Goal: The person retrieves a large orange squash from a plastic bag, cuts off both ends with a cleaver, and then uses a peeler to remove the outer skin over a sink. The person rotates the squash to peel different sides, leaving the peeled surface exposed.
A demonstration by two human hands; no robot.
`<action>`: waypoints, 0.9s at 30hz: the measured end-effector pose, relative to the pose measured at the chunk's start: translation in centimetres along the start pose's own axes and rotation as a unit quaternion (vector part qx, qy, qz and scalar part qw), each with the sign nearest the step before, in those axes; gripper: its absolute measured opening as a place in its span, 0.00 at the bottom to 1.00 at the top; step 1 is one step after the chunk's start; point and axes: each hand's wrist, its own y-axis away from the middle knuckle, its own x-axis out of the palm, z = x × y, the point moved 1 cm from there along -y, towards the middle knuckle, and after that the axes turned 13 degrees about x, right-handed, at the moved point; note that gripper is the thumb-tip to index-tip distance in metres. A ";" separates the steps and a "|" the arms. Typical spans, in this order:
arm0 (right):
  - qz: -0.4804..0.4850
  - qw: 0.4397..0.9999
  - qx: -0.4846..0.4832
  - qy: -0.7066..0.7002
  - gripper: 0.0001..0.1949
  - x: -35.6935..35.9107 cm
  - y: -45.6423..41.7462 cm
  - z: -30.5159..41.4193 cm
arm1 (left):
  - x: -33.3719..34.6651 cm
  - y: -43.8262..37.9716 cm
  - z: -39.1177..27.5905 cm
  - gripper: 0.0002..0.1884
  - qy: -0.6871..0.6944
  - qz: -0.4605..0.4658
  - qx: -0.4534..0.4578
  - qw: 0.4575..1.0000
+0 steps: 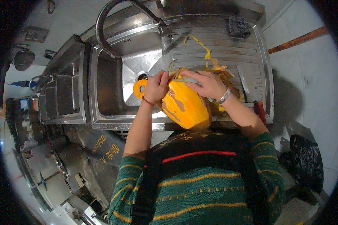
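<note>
A large orange squash [187,105], mostly peeled with brownish patches of skin left, lies tilted over the sink's front edge close to my body. My left hand [157,86] is closed around its upper left end. Beyond that fist shows an orange ring-shaped part [140,89] with a pale hole in its middle. My right hand [207,83] is on the upper right side of the squash, fingers bent. A pale strip shows between its thumb and index finger; I cannot tell what it is. Stringy peel [179,72] lies between both hands.
The steel sink basin [108,84] is left, under a curved faucet [100,31]. Peel scraps [224,74] lie on the ribbed drainboard [222,42], near a flat blade-like piece [242,78] and a red-and-black handle [259,111]. A dark scouring pad [238,26] lies behind. A black plastic bag [307,160] is right.
</note>
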 end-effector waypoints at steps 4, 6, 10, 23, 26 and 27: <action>-0.034 0.999 -0.016 -0.009 0.20 0.4 0.6 0.2 | -0.3 -0.1 -0.1 0.18 0.021 -0.002 0.001 1.000; -0.080 0.996 -0.030 -0.026 0.20 1.7 1.3 0.1 | -0.4 0.4 -0.7 0.18 0.024 -0.006 -0.009 1.000; 0.008 0.998 0.046 -0.030 0.20 1.0 3.5 -0.3 | -0.1 1.1 1.0 0.17 0.028 -0.053 0.020 0.998; 0.047 0.995 0.040 -0.081 0.22 4.6 13.2 -5.1 | -1.0 6.5 4.1 0.16 0.193 -0.181 -0.040 0.963; 0.084 0.991 0.054 -0.086 0.21 4.3 15.7 -7.3 | -0.9 7.7 5.7 0.15 0.226 -0.211 -0.040 0.950; 0.039 0.995 0.028 -0.084 0.21 3.8 15.8 -7.0 | -0.8 7.7 5.8 0.15 0.218 -0.209 -0.040 0.953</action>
